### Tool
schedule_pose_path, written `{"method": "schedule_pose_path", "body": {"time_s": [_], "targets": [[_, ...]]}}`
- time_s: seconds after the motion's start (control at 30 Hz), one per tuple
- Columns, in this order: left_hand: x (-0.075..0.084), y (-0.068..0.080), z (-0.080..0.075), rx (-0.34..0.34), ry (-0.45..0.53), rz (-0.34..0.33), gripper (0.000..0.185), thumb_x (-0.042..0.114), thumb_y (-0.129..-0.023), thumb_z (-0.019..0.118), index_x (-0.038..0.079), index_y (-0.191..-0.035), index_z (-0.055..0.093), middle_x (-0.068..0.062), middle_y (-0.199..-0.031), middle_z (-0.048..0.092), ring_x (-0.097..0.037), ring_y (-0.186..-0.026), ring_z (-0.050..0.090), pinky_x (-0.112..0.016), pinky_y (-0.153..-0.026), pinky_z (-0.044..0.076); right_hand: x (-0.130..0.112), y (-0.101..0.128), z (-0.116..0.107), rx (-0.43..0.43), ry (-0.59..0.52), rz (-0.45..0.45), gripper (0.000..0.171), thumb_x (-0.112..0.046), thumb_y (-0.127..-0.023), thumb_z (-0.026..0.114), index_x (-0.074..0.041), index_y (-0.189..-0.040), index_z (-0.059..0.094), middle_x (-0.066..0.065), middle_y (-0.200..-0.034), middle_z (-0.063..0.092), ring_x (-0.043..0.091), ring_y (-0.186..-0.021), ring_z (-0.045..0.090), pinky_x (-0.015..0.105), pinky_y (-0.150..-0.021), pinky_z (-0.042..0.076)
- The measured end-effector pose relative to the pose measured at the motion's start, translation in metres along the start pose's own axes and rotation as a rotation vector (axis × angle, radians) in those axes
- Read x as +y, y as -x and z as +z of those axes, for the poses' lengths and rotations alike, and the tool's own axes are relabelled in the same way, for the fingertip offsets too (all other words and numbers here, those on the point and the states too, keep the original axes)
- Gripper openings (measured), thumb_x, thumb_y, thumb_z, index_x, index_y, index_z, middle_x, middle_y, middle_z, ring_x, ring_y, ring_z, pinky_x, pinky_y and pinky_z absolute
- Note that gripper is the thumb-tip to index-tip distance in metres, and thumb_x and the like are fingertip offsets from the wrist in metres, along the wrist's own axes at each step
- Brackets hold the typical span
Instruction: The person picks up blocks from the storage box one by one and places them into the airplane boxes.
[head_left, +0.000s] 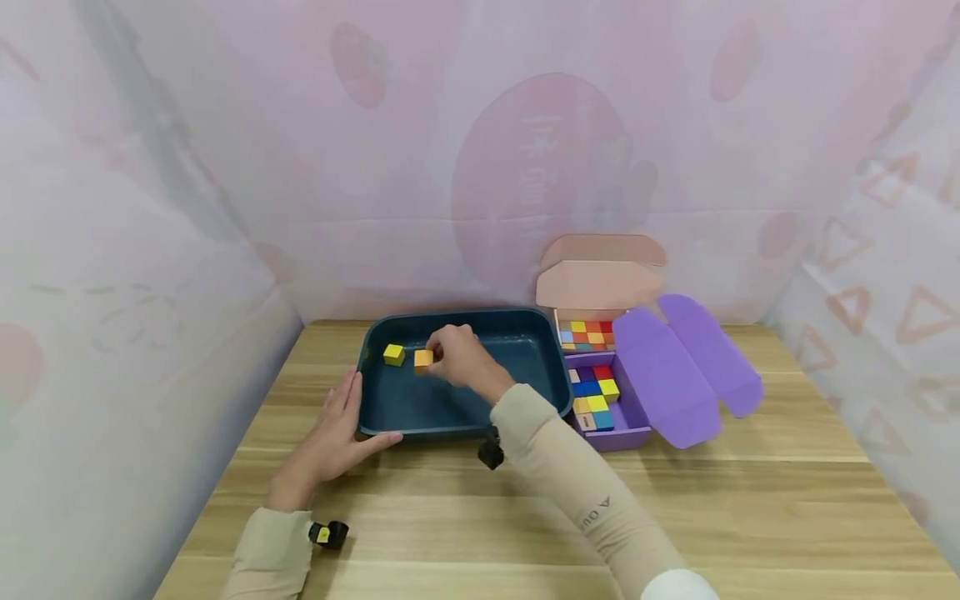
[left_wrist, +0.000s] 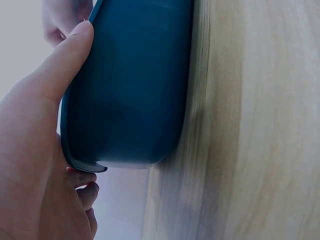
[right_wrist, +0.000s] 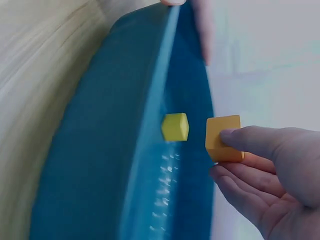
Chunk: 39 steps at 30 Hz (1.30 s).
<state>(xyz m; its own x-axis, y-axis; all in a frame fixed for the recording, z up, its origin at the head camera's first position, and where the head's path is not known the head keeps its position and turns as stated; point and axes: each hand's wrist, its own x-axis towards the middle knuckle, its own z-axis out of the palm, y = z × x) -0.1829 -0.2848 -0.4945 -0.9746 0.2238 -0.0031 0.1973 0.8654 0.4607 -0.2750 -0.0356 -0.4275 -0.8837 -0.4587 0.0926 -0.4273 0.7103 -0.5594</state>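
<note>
My right hand (head_left: 467,361) pinches an orange cube block (right_wrist: 223,139) between thumb and fingers, over the left half of a dark blue tray (head_left: 495,408). A yellow cube block (head_left: 393,355) sits in the tray, left of the orange one. My left hand (head_left: 335,435) rests on the tray's near left corner, its thumb along the front rim and its fingers extended against the left side. In the left wrist view the thumb (left_wrist: 75,42) touches the rim and the fingertips show beyond the corner, partly hidden.
Right of the tray stands an open purple box (head_left: 632,407) with several coloured blocks, its lid folded out to the right. Behind it an open peach-coloured box (head_left: 600,285) holds more blocks. A wooden table (head_left: 450,533) bears everything; printed cloth walls (head_left: 405,183) surround it.
</note>
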Motion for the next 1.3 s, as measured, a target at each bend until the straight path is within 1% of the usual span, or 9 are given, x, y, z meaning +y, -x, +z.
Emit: {"method": "schedule_pose_path", "body": {"time_s": [0.13,0.23,0.4,0.53,0.7,0.87,1.03,1.13,1.3], "targets": [[-0.001,0.000,-0.001,-0.003,-0.006,-0.010,0.132,0.075,-0.089,0.068,0.001,-0.168,-0.007,-0.019,-0.178,-0.011,-0.047,-0.164,0.001,-0.071,-0.130,0.009,0.007,0.017,-0.021,-0.006,-0.026,-0.023,0.024,-0.017,-0.097,0.078,-0.007,-0.118,0.079,0.008,-0.118,0.078,0.018,-0.101,0.074,0.031,-0.091,0.065],[-0.001,0.000,-0.001,0.001,-0.012,-0.013,0.132,0.076,-0.089,0.068,0.002,-0.168,-0.007,-0.018,-0.179,-0.011,-0.048,-0.164,0.001,-0.072,-0.129,0.010,0.012,0.030,-0.036,-0.014,-0.027,-0.040,0.024,-0.015,-0.097,0.078,-0.005,-0.119,0.078,0.010,-0.118,0.079,0.019,-0.102,0.076,0.034,-0.093,0.065],[0.000,-0.002,0.000,-0.001,-0.003,0.003,0.131,0.075,-0.089,0.067,0.002,-0.168,-0.007,-0.015,-0.179,-0.013,-0.046,-0.165,-0.001,-0.070,-0.130,0.007,0.023,0.054,-0.061,-0.016,-0.030,-0.026,0.024,-0.015,-0.094,0.081,-0.005,-0.116,0.079,0.011,-0.114,0.080,0.019,-0.097,0.077,0.035,-0.091,0.066],[0.000,-0.003,0.000,-0.004,-0.002,0.007,0.131,0.076,-0.089,0.067,0.003,-0.168,-0.008,-0.014,-0.179,-0.014,-0.045,-0.165,-0.001,-0.070,-0.131,0.006,0.039,0.073,-0.077,-0.020,-0.034,-0.003,0.025,-0.014,-0.092,0.083,-0.004,-0.114,0.079,0.010,-0.108,0.080,0.017,-0.092,0.077,0.034,-0.088,0.066],[-0.001,-0.004,0.000,0.001,0.001,0.008,0.131,0.075,-0.090,0.067,0.003,-0.168,-0.009,-0.017,-0.178,-0.012,-0.047,-0.165,-0.001,-0.071,-0.130,0.007,0.066,0.091,-0.092,-0.043,-0.034,0.035,0.026,-0.012,-0.090,0.084,-0.002,-0.114,0.079,0.011,-0.106,0.080,0.017,-0.091,0.076,0.035,-0.088,0.067],[-0.002,-0.004,0.001,0.003,-0.009,0.006,0.131,0.076,-0.089,0.067,0.002,-0.168,-0.008,-0.019,-0.178,-0.010,-0.047,-0.164,0.000,-0.072,-0.129,0.009,0.091,0.108,-0.107,-0.037,-0.030,0.059,0.026,-0.009,-0.088,0.085,0.000,-0.111,0.078,0.013,-0.105,0.080,0.020,-0.090,0.077,0.037,-0.086,0.067],[-0.002,-0.005,0.002,-0.004,0.003,0.013,0.130,0.074,-0.091,0.066,0.002,-0.168,-0.009,-0.016,-0.178,-0.014,-0.046,-0.165,-0.002,-0.070,-0.131,0.005,0.110,0.124,-0.119,-0.005,-0.047,0.078,0.024,-0.005,-0.086,0.085,0.001,-0.108,0.078,0.016,-0.104,0.080,0.023,-0.089,0.079,0.039,-0.084,0.067],[-0.001,-0.006,0.003,-0.003,0.010,0.018,0.130,0.074,-0.091,0.066,0.002,-0.168,-0.010,-0.015,-0.178,-0.015,-0.046,-0.165,-0.002,-0.070,-0.131,0.004,0.119,0.133,-0.127,0.006,-0.037,0.106,0.022,-0.005,-0.086,0.084,0.000,-0.106,0.078,0.015,-0.103,0.080,0.023,-0.089,0.079,0.041,-0.084,0.067],[-0.002,-0.007,0.002,0.001,0.002,0.015,0.131,0.074,-0.090,0.067,0.002,-0.168,-0.010,-0.015,-0.178,-0.015,-0.047,-0.164,-0.001,-0.071,-0.130,0.006,0.139,0.146,-0.134,-0.010,-0.012,0.148,0.021,-0.006,-0.087,0.084,0.001,-0.105,0.076,0.015,-0.100,0.079,0.024,-0.091,0.078,0.041,-0.084,0.067]]}}
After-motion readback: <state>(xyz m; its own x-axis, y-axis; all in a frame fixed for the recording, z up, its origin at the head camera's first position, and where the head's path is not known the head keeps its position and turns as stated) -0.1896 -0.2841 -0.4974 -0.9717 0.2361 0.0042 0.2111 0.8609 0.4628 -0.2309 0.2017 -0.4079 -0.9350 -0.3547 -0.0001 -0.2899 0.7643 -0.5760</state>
